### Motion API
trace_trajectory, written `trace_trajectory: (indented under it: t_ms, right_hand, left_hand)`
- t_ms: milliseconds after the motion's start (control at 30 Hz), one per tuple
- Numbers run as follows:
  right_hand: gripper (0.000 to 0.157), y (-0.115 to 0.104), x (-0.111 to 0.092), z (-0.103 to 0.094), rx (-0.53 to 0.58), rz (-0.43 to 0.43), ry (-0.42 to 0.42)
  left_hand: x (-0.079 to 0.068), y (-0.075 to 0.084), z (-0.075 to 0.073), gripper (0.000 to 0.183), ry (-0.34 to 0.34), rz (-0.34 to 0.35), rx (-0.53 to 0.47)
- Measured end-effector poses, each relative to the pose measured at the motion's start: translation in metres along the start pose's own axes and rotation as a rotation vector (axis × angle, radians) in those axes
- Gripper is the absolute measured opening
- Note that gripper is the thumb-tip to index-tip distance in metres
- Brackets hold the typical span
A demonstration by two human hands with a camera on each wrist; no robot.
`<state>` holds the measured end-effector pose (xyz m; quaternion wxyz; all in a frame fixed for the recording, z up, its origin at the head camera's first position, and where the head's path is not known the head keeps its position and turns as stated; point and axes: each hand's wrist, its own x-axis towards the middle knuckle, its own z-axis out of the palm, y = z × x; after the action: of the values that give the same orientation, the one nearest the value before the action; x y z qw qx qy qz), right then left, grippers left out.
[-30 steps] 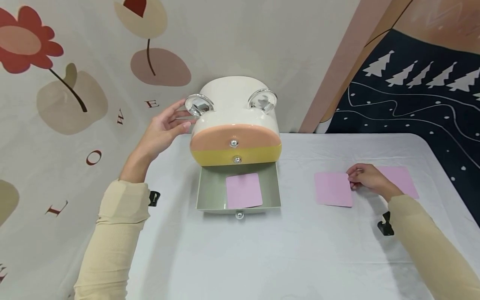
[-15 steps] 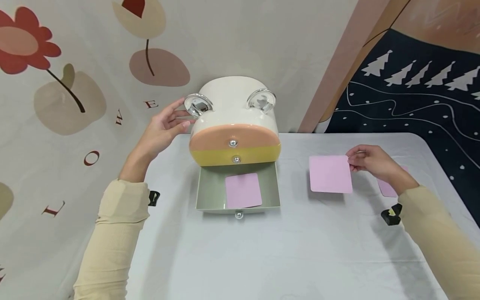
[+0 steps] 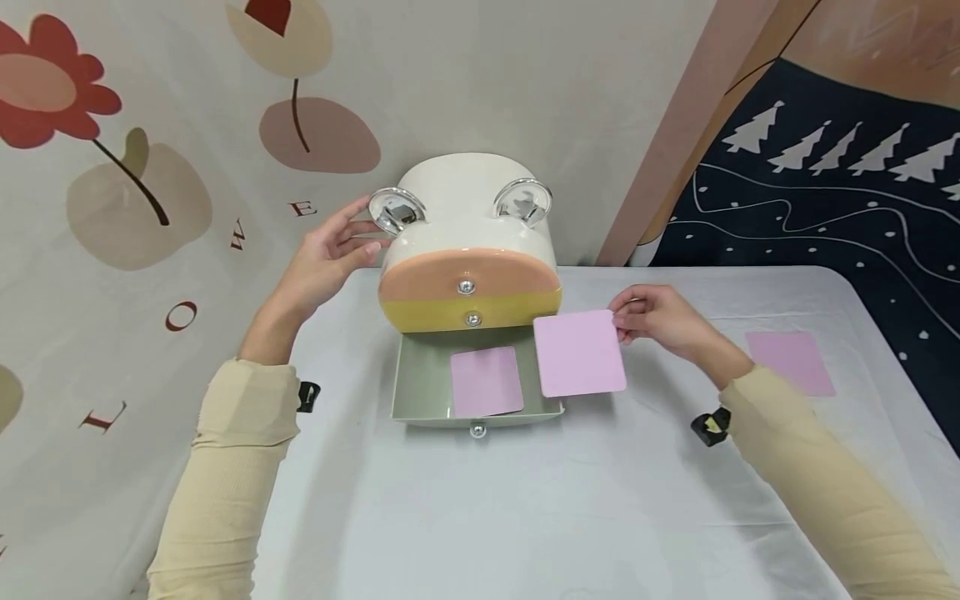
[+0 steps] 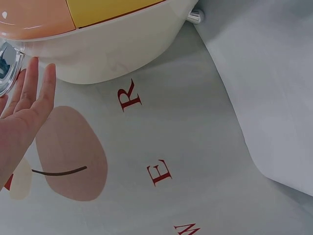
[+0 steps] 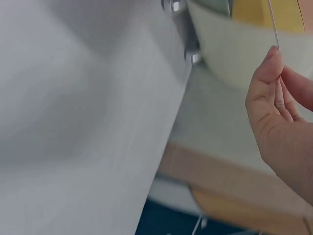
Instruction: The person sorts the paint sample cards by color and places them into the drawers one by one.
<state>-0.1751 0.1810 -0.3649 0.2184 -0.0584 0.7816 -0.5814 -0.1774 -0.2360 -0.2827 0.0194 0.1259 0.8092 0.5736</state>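
Note:
My right hand [image 3: 660, 321] pinches a pink square card [image 3: 579, 354] by its right edge, over the right side of a pulled-out green drawer [image 3: 420, 387]. In the right wrist view the card shows edge-on as a thin line [image 5: 274, 24] above thumb and fingertip. Inside the drawer lies another pink card [image 3: 486, 382]. The drawer belongs to a small rounded white cabinet [image 3: 461, 192] with an orange drawer front [image 3: 427, 279] and a yellow drawer front [image 3: 427, 317], both pushed in. My left hand [image 3: 322, 258] rests with extended fingers at the cabinet's left side, by a silver ear-shaped ornament [image 3: 397, 211].
A third pink card [image 3: 791, 362] lies on the white-covered table [image 3: 600, 517] at the right. Behind the cabinet hangs a pale cloth [image 3: 585, 100] printed with flowers and letters. A dark cloth with white trees [image 3: 825, 200] is beyond the table's right edge.
My right hand has lifted a pink card off the table and carried it left to the drawer. The card at the right is now fully uncovered. My left hand has stayed put.

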Motion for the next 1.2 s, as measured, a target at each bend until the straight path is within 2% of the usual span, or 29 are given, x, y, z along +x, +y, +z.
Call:
trace_trajectory:
  t_ms: [267, 667, 933, 1067, 1200]
  right_hand:
    - [0.02, -0.006, 0.015, 0.044, 0.025, 0.036, 0.022]
    - [0.013, -0.006, 0.028, 0.086, 0.031, 0.016, 0.033]
    - [0.013, -0.003, 0.028, 0.093, 0.009, 0.012, 0.006]
    - [0.02, -0.003, 0.025, 0.089, 0.025, -0.01, -0.02]
    - [0.025, -0.002, 0.022, 0.08, -0.004, -0.029, -0.02]
  left_hand:
    - [0.001, -0.001, 0.0, 0.06, -0.002, 0.001, -0.008]
    - [0.0, 0.0, 0.0, 0.06, -0.005, -0.003, -0.021]
    - [0.0, -0.001, 0.0, 0.06, -0.006, -0.003, -0.013]
    - [0.0, -0.001, -0.001, 0.061, -0.007, -0.004, -0.017]
    - [0.0, -0.001, -0.001, 0.061, -0.006, -0.009, -0.023]
